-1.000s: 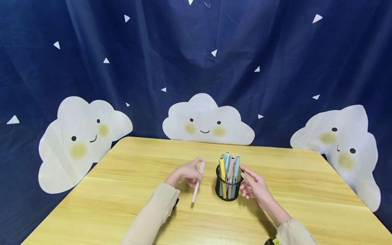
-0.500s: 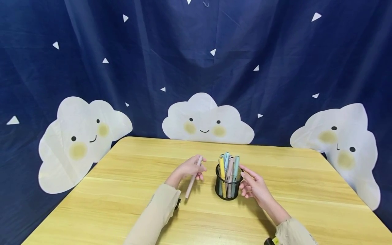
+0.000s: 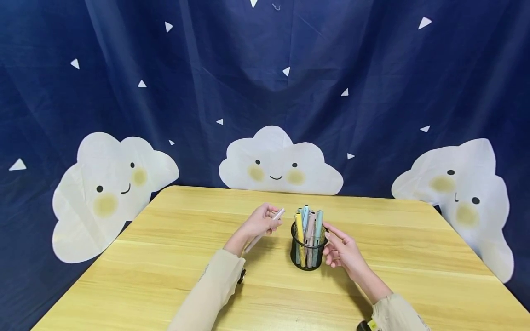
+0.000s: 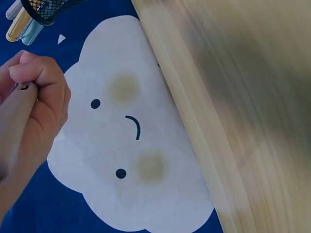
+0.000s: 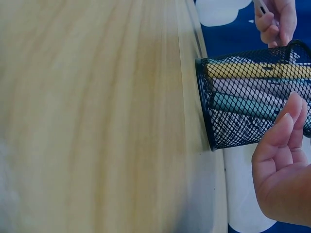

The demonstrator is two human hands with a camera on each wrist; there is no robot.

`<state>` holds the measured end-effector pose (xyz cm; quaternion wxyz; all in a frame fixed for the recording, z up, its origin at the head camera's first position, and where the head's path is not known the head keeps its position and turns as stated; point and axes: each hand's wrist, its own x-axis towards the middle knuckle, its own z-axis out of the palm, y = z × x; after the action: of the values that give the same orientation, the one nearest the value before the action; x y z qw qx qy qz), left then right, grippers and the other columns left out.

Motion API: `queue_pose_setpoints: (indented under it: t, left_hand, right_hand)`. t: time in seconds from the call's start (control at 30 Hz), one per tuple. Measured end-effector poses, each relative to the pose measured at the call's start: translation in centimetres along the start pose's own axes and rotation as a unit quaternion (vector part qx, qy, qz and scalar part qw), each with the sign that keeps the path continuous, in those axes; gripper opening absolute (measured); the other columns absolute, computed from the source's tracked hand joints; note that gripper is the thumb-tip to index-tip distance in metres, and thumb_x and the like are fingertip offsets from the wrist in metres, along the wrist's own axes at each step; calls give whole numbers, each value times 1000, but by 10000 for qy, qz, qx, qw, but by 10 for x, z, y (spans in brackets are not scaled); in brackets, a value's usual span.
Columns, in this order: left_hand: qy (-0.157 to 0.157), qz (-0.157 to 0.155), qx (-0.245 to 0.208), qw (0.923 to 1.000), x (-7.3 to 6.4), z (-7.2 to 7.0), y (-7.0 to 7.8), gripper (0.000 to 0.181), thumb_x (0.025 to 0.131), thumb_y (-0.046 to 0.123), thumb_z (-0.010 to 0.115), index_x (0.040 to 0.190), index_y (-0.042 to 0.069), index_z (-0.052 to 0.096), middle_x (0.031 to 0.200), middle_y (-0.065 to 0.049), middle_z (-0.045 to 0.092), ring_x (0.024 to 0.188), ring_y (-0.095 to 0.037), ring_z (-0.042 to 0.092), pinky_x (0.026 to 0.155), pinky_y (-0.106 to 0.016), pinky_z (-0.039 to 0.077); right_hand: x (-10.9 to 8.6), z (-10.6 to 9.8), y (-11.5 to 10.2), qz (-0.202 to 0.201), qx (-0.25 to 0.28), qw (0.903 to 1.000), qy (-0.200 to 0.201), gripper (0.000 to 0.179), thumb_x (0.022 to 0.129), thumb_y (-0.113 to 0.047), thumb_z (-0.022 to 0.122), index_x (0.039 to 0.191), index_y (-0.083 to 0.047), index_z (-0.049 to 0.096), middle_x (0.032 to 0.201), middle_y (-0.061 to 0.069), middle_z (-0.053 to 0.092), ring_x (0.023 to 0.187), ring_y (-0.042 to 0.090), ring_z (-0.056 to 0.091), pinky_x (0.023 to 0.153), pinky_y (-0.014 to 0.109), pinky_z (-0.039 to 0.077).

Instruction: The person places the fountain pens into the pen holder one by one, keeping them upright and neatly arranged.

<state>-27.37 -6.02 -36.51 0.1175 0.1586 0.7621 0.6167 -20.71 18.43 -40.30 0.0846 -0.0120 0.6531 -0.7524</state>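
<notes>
My left hand [image 3: 257, 224] pinches a pale pink pen [image 3: 254, 242] between thumb and fingers, above the table left of the pen holder. The pen slants, its upper end pointing up and right toward the holder. In the left wrist view, its blurred barrel [image 4: 13, 114] runs toward the camera. A black mesh pen holder [image 3: 306, 262] stands upright with several pens in it: yellow [image 3: 300, 226], mauve [image 3: 311, 225], teal [image 3: 319, 224] and light blue [image 3: 306, 215]. My right hand [image 3: 344, 253] rests its extended index finger and thumb against the holder's right side near the rim, other fingers loosely bent.
The light wood table [image 3: 165, 276] reaches back to a dark blue curtain [image 3: 256, 55] printed with white smiling clouds [image 3: 277, 158] and small triangles. Beige sleeves [image 3: 209, 289] cover both forearms. A dark device [image 3: 242, 276] sits at the left wrist.
My left hand has turned the pen from steep, lower end toward me, to a flatter slant with its top leaning right, and has shifted slightly up. My right hand and the holder stay put.
</notes>
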Motion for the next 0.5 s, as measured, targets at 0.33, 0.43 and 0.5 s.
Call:
queue_pose_setpoints:
  t: [0.33, 0.43, 0.5]
  left_hand:
    - [491, -2, -739, 9961, -3, 2, 2, 21, 80, -9, 57, 99, -12, 50, 83, -16, 57, 59, -17, 58, 62, -32, 54]
    - [542, 106, -583, 9968, -5, 1, 2, 16, 81, -4, 59, 94, -12, 55, 80, -17, 62, 63, -20, 60, 66, -37, 53]
    - [667, 223, -293, 9971, -6, 0, 3, 16, 81, 0, 61, 92, -11, 59, 81, -15, 63, 67, -20, 60, 68, -38, 52]
  right_hand:
    - [-1, 0, 0, -2, -115, 9999, -10, 56, 90, -31, 53, 139, -16, 31, 61, 4, 56, 43, 10, 50, 40, 19, 42]
    - [0, 1, 0, -9, -108, 9999, -5, 56, 90, -30, 53, 139, -16, 31, 61, 4, 56, 43, 10, 50, 40, 19, 42]
    - [0, 1, 0, -13, -87, 10000, 10, 55, 90, -30, 53, 139, -16, 32, 60, 5, 55, 42, 10, 50, 39, 19, 42]
